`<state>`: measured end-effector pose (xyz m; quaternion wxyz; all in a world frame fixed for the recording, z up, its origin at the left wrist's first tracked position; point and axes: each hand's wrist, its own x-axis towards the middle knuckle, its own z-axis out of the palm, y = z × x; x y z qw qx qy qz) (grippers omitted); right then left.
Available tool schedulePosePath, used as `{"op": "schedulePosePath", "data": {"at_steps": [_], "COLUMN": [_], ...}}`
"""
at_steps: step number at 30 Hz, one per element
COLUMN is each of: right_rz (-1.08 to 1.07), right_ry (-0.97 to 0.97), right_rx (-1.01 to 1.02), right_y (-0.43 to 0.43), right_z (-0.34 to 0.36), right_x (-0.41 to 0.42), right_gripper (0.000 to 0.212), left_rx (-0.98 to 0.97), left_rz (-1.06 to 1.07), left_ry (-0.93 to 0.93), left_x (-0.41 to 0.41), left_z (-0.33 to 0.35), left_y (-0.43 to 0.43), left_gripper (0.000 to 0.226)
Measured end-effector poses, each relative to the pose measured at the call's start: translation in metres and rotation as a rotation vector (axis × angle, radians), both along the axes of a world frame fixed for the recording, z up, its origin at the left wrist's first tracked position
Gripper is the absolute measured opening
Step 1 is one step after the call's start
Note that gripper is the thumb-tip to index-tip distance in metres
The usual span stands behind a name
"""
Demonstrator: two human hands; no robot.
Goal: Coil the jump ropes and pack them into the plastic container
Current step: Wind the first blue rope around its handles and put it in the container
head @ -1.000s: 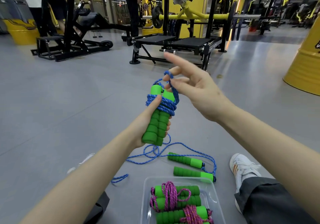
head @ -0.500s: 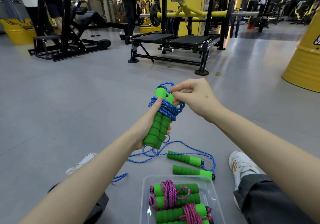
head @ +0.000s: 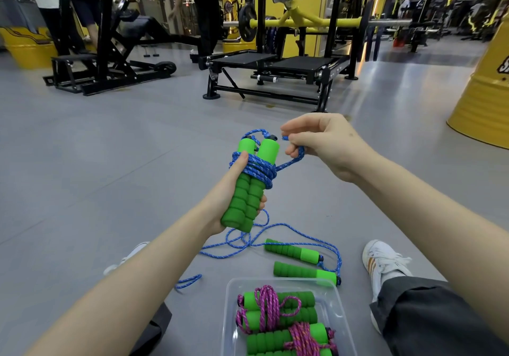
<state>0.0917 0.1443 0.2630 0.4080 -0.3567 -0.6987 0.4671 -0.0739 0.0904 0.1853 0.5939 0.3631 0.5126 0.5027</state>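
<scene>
– Green foam, 2 ridged handles (head: 249,187) side by side and upright: which hand has them?

– The left hand (head: 223,195). Its fingers curl round the lower half of the pair, and the thumb lies up against the blue braided cord (head: 257,168) wound in several turns round the upper part.

– And the right hand (head: 327,143)?

– Just beside the handle tops, level with them. Its thumb and fingers pinch a small loop of that same blue cord (head: 298,154), which runs taut down to the wraps. The 2 hands are close but do not touch.

– Where is the clear plastic container (head: 333,308)?

– On the grey floor (head: 110,162), near the bottom edge of the view, between the person's legs. In it lie 2 bundled jump ropes with green foam handles and pink cord (head: 268,307), 1 behind the other.

– Anything loose?

– A 2nd blue jump rope. Its 2 green handles (head: 293,253) lie on the floor just beyond the container's far rim, and its cord (head: 275,227) trails in loops under the left hand.

– Beyond that?

– A white sneaker (head: 382,262) to the right of the container, a yellow metal drum (head: 484,93) at the right edge, and a black and yellow weight rack (head: 275,63) further back.
</scene>
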Motion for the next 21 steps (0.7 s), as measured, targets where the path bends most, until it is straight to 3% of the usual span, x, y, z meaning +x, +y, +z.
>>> {"op": "schedulePosePath", "data": {"at_steps": [10,12,16,18,21], "right_rz": [-0.013,-0.049,-0.098,-0.063,-0.019], "right_ry": [-0.052,-0.277,-1.067,-1.193,-1.216], "right_rx": [-0.069,-0.015,0.36,0.386,0.459], "right_y": [0.005,0.007,0.009,0.005,0.001], "right_z": [-0.007,-0.01,-0.03,-0.037,-0.033], "right_x": [-0.004,-0.001,-0.003,-0.005,-0.005], "right_gripper": [0.041,0.042,0.037,0.024,0.017], "left_rx": [0.012,0.035,0.067,0.067,0.061], "left_rz": [0.069,0.066,0.01,0.002,0.026], "left_ry": [0.049,0.046,0.038,0.034,0.022], "left_x": [-0.006,-0.007,0.004,0.012,0.01], "left_z": [0.003,0.005,0.009,0.008,0.006], "left_y": [0.0,0.001,0.002,0.002,0.002], "left_gripper": [0.058,0.059,0.061,0.06,0.059]}}
